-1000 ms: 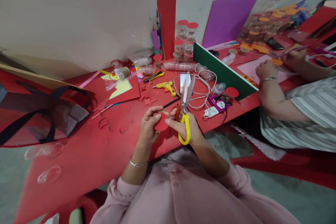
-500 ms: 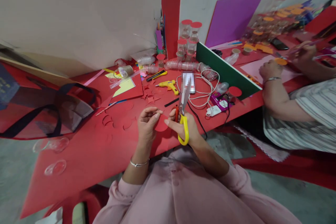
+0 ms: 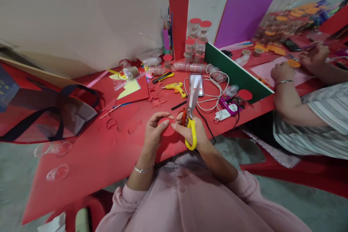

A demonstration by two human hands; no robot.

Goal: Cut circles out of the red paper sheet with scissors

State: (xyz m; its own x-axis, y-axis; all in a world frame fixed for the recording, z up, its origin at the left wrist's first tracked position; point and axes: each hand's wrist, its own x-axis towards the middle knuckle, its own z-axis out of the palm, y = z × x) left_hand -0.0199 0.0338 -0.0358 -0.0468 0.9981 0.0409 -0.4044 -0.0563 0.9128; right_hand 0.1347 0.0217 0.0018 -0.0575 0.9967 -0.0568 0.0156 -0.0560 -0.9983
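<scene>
Between finger and thumb, my left hand (image 3: 156, 129) pinches a round red paper disc (image 3: 168, 129) just above the table. Scissors with a yellow handle (image 3: 191, 136) are gripped in my right hand (image 3: 198, 130), their blades pointing up and away from me. The right thumb also touches the disc's right edge. An orange-red piece (image 3: 184, 117) shows by the right fingers; whether it belongs to the scissors I cannot tell. Curved red paper scraps (image 3: 132, 126) lie on the red table (image 3: 89, 168) left of my hands.
Beyond my hands lie a yellow glue gun (image 3: 175, 88), a utility knife (image 3: 163, 77), coiled white cable (image 3: 214, 103) and a purple power strip (image 3: 230, 105). Red-topped plastic hourglass shapes (image 3: 200, 48) stand behind. Right of a green board (image 3: 236, 72), a co-worker's hands (image 3: 282, 72) work.
The red disc has turned in my fingers and its round face now shows more fully. My left hand has shifted slightly right. The scissors stay in my right hand.
</scene>
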